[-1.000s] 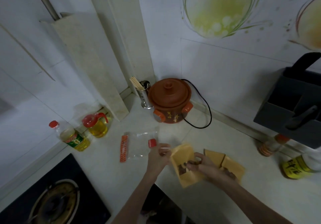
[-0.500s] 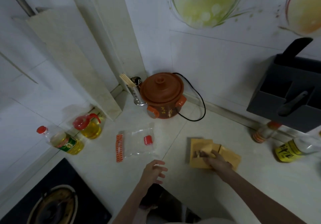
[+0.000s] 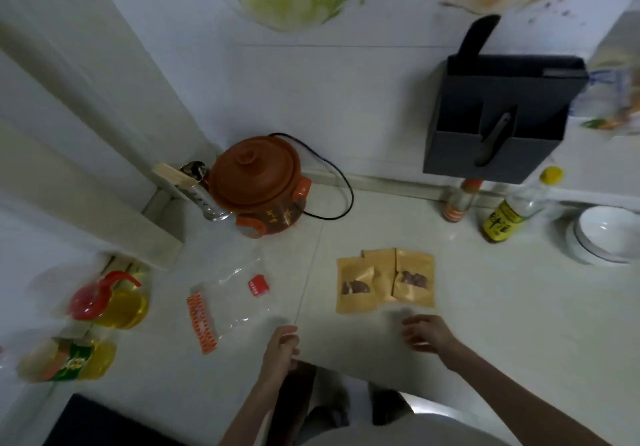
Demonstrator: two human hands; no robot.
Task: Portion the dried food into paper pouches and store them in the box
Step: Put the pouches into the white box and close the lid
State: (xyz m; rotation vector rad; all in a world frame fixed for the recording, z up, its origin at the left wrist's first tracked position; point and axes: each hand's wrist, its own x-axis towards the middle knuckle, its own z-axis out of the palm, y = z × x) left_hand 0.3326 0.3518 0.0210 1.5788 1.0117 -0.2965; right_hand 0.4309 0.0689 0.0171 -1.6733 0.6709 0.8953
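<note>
Three brown paper pouches lie flat side by side on the white counter: a left pouch [image 3: 356,286] with dark dried food behind its window, a middle pouch [image 3: 380,265] partly covered, and a right pouch [image 3: 415,277] also showing dark food. My right hand [image 3: 427,333] hovers just in front of them, fingers relaxed, holding nothing. My left hand [image 3: 281,348] hangs loosely curled near the counter edge, empty. A clear plastic bag [image 3: 232,302] with an orange strip and red label lies empty to the left.
A brown clay cooker [image 3: 258,186] with a black cord stands at the back beside a metal chopstick holder [image 3: 201,189]. A dark wall caddy [image 3: 498,116], sauce bottles [image 3: 509,217], white bowls [image 3: 604,234], two oil bottles [image 3: 110,300] and a black stove [image 3: 90,425] surround the counter.
My right hand laid the filled pouch flat beside the others and drew back toward me. My left hand let go of the pouch and pulled back to the counter edge.
</note>
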